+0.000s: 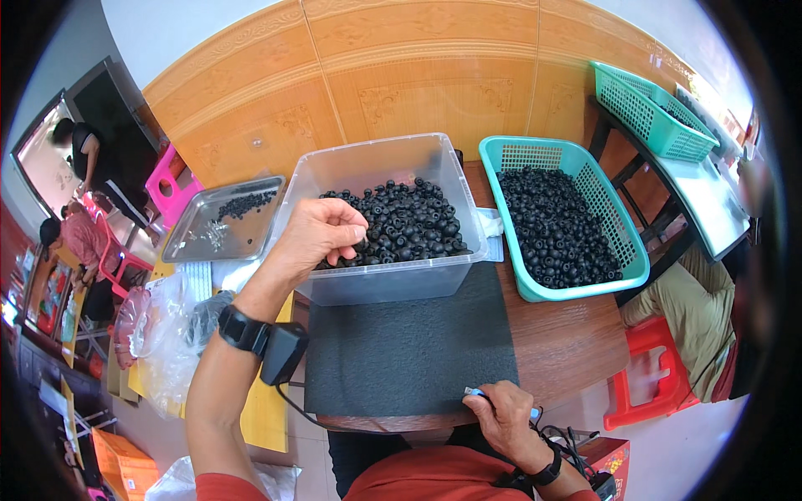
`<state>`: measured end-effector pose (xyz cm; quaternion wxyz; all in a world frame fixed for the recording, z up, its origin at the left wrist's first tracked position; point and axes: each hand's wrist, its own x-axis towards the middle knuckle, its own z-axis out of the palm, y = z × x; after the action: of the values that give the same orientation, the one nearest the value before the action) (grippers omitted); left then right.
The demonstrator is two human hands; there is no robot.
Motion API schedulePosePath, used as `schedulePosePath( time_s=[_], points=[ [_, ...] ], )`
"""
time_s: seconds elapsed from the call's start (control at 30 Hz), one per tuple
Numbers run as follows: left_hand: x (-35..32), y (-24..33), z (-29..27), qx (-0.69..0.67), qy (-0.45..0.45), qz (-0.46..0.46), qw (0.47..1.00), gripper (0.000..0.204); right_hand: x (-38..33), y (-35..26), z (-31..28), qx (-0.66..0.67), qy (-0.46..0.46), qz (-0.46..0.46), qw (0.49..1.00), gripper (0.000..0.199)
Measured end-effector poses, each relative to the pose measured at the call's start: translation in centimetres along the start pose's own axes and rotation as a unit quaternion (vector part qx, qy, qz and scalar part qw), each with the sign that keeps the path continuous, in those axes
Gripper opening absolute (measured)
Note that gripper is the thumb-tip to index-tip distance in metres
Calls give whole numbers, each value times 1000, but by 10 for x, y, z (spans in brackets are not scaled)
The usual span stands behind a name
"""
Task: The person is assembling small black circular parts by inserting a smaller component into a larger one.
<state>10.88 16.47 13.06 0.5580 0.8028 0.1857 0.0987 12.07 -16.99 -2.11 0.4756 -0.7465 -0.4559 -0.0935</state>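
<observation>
My left hand (324, 230) hangs over the near left part of a clear plastic bin (388, 285), thumb and fingers pinched together. A tiny pale bit shows at the fingertips, too small to name. Inside the bin lie many round black parts with holes (413, 221). At the table's front edge, my right hand (504, 422) is closed around a slim blue-handled tool (474, 392). One end sticks out past the thumb, the other behind the palm; its exact kind is hidden by the fingers. Between my hands a black mat (409, 351) covers the table.
Right of the bin stands a turquoise basket (576, 292) of similar black parts. A metal tray (238, 234) with small black and silvery pieces is at the left, above plastic bags (171, 334). A red stool (660, 392) and a seated person's leg (689, 313) are at the right.
</observation>
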Motion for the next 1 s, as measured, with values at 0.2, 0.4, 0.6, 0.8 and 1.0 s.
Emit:
schedulePosePath(
  time_s=[0.2,0.4,0.6,0.8,1.0],
  points=[
    [-49,6,27,-180,-40,53,982,25,3,-4,1,-1,-2,-8,1000,20],
    [-86,-27,71,-287,-42,76,954,22,13,-14,2,12,7,-24,1000,20],
    [-106,-49,99,-452,-106,41,885,23,15,-18,1,8,-1,-18,1000,20],
    [-121,-53,121,-490,-94,26,866,28,21,-22,-4,1,7,-30,1000,21],
    [-133,-59,134,-513,-98,47,852,28,40,-35,-16,24,20,-45,999,23]
  ],
)
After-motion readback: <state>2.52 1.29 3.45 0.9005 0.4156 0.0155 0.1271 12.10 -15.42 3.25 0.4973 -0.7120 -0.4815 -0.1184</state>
